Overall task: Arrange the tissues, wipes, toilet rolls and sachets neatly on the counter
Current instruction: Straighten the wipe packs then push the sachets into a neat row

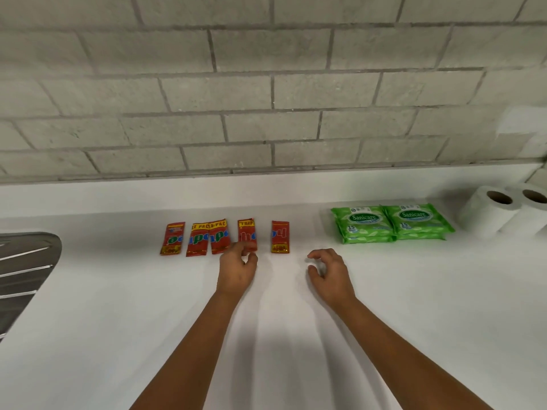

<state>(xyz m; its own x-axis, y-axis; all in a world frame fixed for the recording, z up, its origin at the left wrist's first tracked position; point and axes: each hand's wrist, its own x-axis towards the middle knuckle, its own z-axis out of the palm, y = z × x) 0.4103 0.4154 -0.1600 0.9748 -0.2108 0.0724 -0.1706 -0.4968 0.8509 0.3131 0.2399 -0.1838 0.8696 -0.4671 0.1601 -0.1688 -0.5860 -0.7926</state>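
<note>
We've got both hands out over the white counter (118, 291). Our left hand (236, 269) pinches the near end of the fourth red sachet (247, 233), fingertips curled onto its lower edge. Just left of that grip, two sachets (208, 236) overlap each other, and the end sachet (172, 238) lies beyond them. Just right of the grip lies the last sachet (280, 236), apart from the pinched one. Our right hand (328, 273) hovers nearby, fingers loosely curled, holding nothing. Further right of it sit two stacks of green wipes (390, 223), side by side and touching, then two toilet rolls (503, 211) standing upright at the edge. Far left, a metal sink drainer (26, 267).
</note>
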